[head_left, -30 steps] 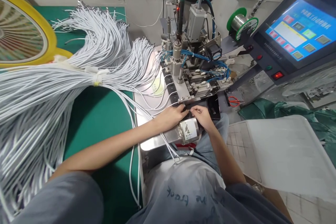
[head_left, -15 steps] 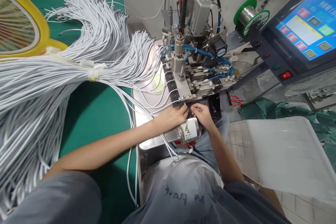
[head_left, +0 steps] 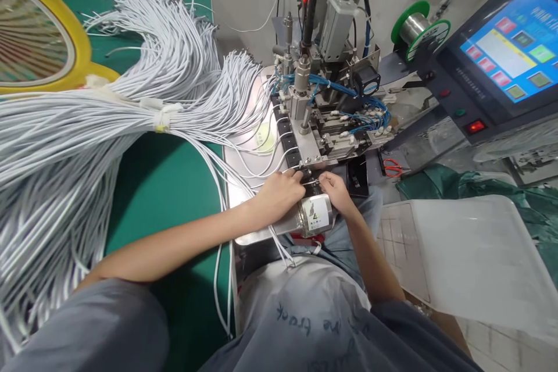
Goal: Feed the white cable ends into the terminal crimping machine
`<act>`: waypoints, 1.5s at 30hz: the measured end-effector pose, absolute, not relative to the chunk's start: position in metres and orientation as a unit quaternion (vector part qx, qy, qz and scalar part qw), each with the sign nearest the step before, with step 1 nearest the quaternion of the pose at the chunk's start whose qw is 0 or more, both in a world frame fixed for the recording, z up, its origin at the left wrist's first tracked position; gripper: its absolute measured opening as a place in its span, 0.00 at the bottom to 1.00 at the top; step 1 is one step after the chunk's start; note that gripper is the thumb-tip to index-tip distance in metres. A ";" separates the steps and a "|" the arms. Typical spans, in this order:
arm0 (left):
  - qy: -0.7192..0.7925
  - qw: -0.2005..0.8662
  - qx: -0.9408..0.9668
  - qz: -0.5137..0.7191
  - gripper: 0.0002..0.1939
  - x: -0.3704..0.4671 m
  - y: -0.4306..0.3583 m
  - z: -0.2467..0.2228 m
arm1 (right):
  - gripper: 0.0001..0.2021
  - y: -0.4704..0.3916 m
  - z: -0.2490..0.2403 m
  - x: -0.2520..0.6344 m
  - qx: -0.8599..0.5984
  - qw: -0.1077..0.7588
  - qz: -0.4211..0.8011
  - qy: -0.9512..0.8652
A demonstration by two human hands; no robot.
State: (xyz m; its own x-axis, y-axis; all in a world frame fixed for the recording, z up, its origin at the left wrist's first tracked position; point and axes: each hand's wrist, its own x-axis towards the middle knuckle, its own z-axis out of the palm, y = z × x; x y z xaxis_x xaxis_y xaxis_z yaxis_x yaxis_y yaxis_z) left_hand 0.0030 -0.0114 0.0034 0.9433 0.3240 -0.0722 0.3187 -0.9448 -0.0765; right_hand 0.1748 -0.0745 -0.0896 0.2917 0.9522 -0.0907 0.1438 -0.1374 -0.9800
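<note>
My left hand [head_left: 283, 190] is closed at the front edge of the machine [head_left: 303, 122], its fingertips near the end of a white cable. My right hand [head_left: 335, 187] is pinched just to the right, a small gap from the left. What its fingertips hold is too small to make out. Below and between the hands lies a metal cylinder [head_left: 318, 215] with a white label. A large bundle of white cables [head_left: 192, 119], tied with white tape, reaches from the left toward the machine, and several cables run into its black blocks.
A yellow-rimmed fan [head_left: 81, 52] stands at the far left on the green table [head_left: 168, 186]. At the right are a solder wire spool [head_left: 414, 29], a touchscreen panel [head_left: 508, 58], red-handled scissors [head_left: 392, 167] and a white plastic tray [head_left: 475, 250].
My left hand has shifted slightly left, and the gap between my hands has widened. My right hand stays nearly in place. The whole view has moved a little.
</note>
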 end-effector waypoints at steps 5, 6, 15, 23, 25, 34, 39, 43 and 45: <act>-0.221 0.051 -0.973 0.045 0.11 0.002 -0.007 -0.002 | 0.11 -0.110 -0.058 0.158 -0.731 0.491 0.247 -0.405; -0.239 0.055 -0.968 0.043 0.11 0.003 -0.006 -0.003 | 0.12 -0.121 -0.051 0.149 -0.742 0.472 0.235 -0.415; -0.274 0.013 -0.961 0.045 0.13 0.004 0.002 0.002 | 0.13 -0.157 -0.045 0.069 -0.651 0.286 0.430 -0.557; -0.241 0.031 -0.970 0.000 0.13 0.004 -0.001 -0.001 | 0.05 -0.155 -0.068 0.058 -0.619 0.376 0.557 -0.406; -0.234 0.033 -0.972 -0.011 0.13 0.004 -0.002 0.000 | 0.07 -0.157 -0.065 0.056 -0.630 0.373 0.544 -0.410; -0.117 -0.111 -0.983 -0.091 0.19 0.003 -0.034 0.009 | 0.12 -0.159 -0.039 0.079 -0.682 0.279 0.379 -0.560; -0.121 -0.165 -0.970 -0.132 0.20 0.003 -0.029 0.003 | 0.10 -0.144 -0.025 0.118 -0.711 0.427 0.324 -0.455; -0.112 -0.201 -0.961 -0.153 0.16 0.005 -0.016 -0.002 | 0.09 -0.126 -0.021 0.138 -0.677 0.564 0.323 -0.344; -0.107 -0.204 -0.959 -0.165 0.15 0.005 -0.011 -0.003 | 0.11 -0.119 -0.022 0.140 -0.644 0.605 0.350 -0.312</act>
State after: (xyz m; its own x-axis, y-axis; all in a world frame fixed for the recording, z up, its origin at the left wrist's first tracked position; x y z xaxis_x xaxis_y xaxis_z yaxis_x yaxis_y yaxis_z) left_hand 0.0052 -0.0115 -0.0028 0.9223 0.2733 0.2731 0.1383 -0.8936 0.4271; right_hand 0.1396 -0.1192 -0.0215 0.5601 0.8253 -0.0722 -0.0207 -0.0732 -0.9971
